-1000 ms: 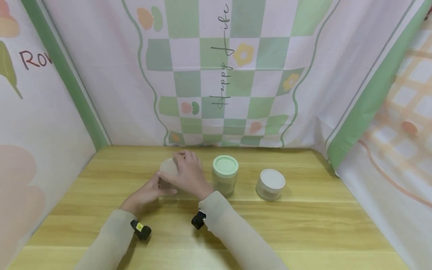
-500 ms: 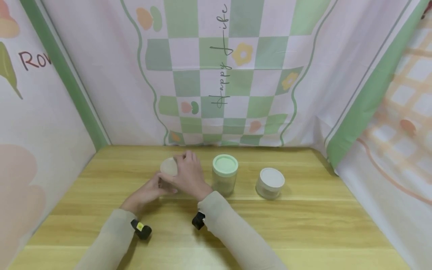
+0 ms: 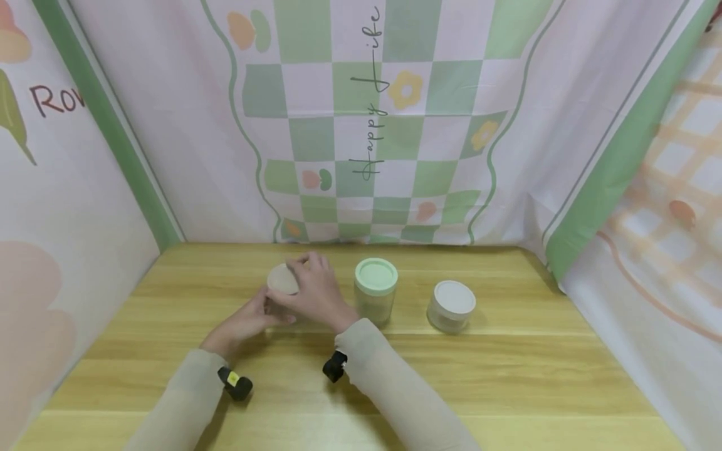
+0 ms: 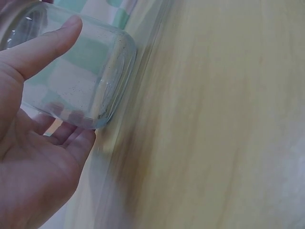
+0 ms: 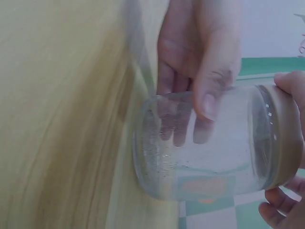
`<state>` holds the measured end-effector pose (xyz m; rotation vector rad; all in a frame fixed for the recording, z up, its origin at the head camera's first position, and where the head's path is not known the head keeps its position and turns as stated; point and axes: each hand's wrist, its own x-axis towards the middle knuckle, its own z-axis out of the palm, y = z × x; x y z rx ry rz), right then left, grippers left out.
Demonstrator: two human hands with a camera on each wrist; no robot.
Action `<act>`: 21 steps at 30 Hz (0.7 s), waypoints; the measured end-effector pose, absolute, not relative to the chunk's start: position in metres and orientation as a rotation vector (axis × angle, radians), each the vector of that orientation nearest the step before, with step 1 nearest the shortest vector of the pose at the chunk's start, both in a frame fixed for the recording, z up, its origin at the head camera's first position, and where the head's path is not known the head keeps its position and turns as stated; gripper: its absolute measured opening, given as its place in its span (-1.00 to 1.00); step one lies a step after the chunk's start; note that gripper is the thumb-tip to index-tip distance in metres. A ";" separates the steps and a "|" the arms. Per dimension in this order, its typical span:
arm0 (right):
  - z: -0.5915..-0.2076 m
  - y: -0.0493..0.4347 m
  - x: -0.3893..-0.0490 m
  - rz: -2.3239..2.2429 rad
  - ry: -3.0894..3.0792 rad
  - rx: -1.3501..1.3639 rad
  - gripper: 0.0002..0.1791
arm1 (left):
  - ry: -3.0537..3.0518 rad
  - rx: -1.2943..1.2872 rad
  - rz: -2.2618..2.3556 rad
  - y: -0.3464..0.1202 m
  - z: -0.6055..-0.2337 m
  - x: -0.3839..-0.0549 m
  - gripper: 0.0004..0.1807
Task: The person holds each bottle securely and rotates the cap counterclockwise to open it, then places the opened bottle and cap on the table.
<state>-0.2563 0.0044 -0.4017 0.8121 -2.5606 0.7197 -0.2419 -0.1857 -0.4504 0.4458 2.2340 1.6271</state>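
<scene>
A clear glass jar point(image 5: 233, 138) with a beige lid point(image 3: 281, 279) stands upright at the left of the table. My left hand point(image 3: 242, 321) grips the glass body, thumb on one side and fingers round the other, as the left wrist view shows. From above and to the right, my right hand point(image 3: 317, 293) holds the lid's rim between thumb and fingers. The lid sits on the jar's mouth. Through the glass point(image 4: 71, 71) I see no contents, only a few drops or specks. Whether the jar's base touches the table is hard to tell.
Right of my hands stands a tall glass jar with a green lid point(image 3: 376, 276). Farther right is a short jar with a white lid point(image 3: 454, 298). The wooden table point(image 3: 507, 376) ends at a patterned curtain point(image 3: 361, 138) behind, with cloth on both sides.
My right hand's fingers shift slightly on the lid, first to the right, then back left. The left hand keeps its grip on the glass. The other two jars stay put.
</scene>
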 end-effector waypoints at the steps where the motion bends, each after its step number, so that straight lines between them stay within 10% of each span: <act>1: -0.401 0.006 -0.257 0.748 -2.581 0.825 -0.18 | 2.236 0.451 1.624 -0.186 -0.451 -0.242 0.18; 21: -0.389 0.022 -0.263 1.200 -2.689 1.079 -0.20 | 2.231 0.499 1.635 -0.187 -0.450 -0.242 0.21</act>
